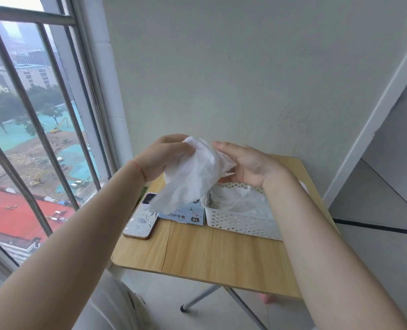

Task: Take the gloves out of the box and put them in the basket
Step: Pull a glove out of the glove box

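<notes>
While both hands are up in the air, the fingers point(173, 140) of the left hand point(164, 156) curl over the top corner of a thin white glove point(193, 172) and hold it. The right hand point(247, 163) is mostly flat, palm up, with its fingers nearly straight. The other edge of the glove lies on them. I cannot tell if the thumb pinches it.

The glove looks see-through, crinkly and very light. It hangs down from the fingers like a floppy sheet. It would bend and flutter easily.

I think this is the carrying step: the glove is out of the box and not yet in the basket. Next, the hands need to go down and a bit to the right, then let go over the basket.

Just under the fingers sits the blue box point(182, 214). Right beside it, under the right hand, sits the white basket point(240, 222), touching the box. More crinkly gloves point(243, 201) already lie inside it. A phone point(141, 216) lies left of the box, below the left hand. All of these rest on the wooden tabletop point(209, 256).
</notes>
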`<state>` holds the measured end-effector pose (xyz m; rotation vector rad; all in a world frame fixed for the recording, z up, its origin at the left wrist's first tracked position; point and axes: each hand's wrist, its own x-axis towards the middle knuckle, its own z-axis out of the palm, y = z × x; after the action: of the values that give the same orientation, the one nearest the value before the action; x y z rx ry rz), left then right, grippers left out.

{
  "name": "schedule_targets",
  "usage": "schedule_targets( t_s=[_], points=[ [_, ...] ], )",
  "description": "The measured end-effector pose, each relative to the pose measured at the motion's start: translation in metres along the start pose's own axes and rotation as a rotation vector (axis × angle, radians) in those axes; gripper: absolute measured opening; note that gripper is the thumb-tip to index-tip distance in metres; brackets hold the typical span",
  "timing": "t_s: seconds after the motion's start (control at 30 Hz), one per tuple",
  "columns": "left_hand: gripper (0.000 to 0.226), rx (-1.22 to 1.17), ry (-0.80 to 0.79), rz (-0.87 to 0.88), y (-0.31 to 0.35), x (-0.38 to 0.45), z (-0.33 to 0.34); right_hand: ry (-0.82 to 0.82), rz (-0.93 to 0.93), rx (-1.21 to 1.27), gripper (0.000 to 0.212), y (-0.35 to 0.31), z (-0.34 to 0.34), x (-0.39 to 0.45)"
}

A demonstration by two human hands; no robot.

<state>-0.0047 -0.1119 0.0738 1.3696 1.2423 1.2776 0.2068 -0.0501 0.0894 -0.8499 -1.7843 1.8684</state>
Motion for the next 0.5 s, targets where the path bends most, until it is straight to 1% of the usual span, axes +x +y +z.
schedule_targets(
  t_s=[0.1, 0.17, 0.23, 0.3, 0.37, 0.43, 0.5],
  points=[
    [0.028, 0.016, -0.128, 0.012, 0.012, 0.001, -0.001, -0.054, 0.026, 0.079, 0.043, 0.008, 0.003, 0.008],
    [0.027, 0.026, -0.175, -0.011, 0.013, 0.004, -0.003, -0.067, 0.021, 0.16, 0.043, 0.014, 0.003, 0.012],
    [0.026, 0.094, -0.151, -0.059, 0.007, 0.007, -0.006, -0.04, -0.005, 0.217, 0.038, 0.02, 0.002, 0.016],
    [0.023, 0.233, -0.111, -0.129, -0.005, 0.01, -0.01, 0.006, 0.001, 0.22, 0.032, 0.027, -0.002, 0.022],
    [0.021, 0.422, -0.078, -0.2, -0.02, 0.013, -0.014, 0.058, 0.04, 0.143, 0.021, 0.034, -0.004, 0.028],
    [0.019, 0.56, -0.056, -0.258, -0.031, 0.018, -0.016, 0.103, 0.079, 0.059, 0.014, 0.04, -0.003, 0.034],
    [0.029, 0.658, -0.046, -0.277, -0.034, 0.026, -0.017, 0.134, 0.097, 0.03, 0.013, 0.043, 0.0, 0.04]
  ],
)
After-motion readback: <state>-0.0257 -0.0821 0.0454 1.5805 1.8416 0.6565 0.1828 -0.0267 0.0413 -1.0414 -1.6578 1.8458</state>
